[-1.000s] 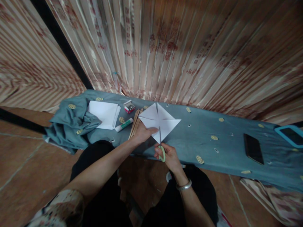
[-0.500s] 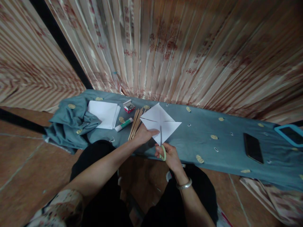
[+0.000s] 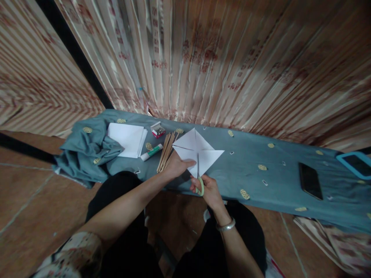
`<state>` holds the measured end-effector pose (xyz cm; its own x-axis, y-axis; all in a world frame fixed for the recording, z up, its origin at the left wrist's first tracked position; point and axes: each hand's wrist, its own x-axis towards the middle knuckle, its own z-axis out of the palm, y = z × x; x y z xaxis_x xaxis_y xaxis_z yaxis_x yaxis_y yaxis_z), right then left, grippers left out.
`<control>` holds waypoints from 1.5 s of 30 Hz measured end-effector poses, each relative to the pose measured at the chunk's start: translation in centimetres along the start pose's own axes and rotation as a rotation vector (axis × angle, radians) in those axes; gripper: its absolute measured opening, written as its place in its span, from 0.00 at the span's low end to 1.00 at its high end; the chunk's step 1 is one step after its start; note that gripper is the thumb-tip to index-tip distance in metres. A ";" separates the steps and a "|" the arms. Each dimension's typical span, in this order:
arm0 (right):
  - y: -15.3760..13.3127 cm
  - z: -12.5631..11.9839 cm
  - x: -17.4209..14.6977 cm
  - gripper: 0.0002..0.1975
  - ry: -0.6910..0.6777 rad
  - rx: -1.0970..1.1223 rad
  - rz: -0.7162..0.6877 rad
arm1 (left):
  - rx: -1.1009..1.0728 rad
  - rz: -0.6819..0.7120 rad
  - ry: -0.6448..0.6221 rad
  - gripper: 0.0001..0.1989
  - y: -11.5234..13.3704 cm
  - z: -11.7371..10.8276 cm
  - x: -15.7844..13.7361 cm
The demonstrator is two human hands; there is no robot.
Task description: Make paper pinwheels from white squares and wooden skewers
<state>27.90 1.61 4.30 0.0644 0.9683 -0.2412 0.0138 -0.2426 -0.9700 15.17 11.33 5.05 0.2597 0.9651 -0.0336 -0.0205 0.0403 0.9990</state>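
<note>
A white square of paper [image 3: 207, 157] is held up with one corner toward me, cut along lines running in from its corners. My left hand [image 3: 178, 165] pinches its lower left side, thumb on top. My right hand [image 3: 208, 189] grips a pair of scissors [image 3: 201, 187] with pale green handles. The blades lie along the cut from the near corner toward the middle of the paper and look closed or nearly so. Beneath the paper, the right fingers are partly hidden.
Left of the paper lie wooden sticks [image 3: 166, 152], a glue stick [image 3: 152, 153], a small open red-and-white box [image 3: 158, 130] and a stack of white paper [image 3: 126, 139]. A dark phone [image 3: 310, 180] and a blue-framed device [image 3: 355, 165] rest on the cloth-covered surface [image 3: 246, 158] at right.
The paper has shifted very slightly to the right, with the scissors still in its near cut. Both hands keep their holds.
</note>
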 end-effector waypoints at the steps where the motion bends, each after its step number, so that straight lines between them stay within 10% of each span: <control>1: 0.0 0.0 0.0 0.21 0.001 0.003 0.004 | 0.002 0.000 0.000 0.15 0.1 0.0 0.0; 45: -0.6 0.0 -0.2 0.24 -0.040 0.005 0.070 | -0.009 -0.006 -0.002 0.15 0.2 -0.2 0.2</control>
<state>27.84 1.53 4.98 0.0246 0.9505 -0.3096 0.0061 -0.3098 -0.9508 15.02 11.60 5.27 0.2621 0.9642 -0.0398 -0.0275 0.0487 0.9984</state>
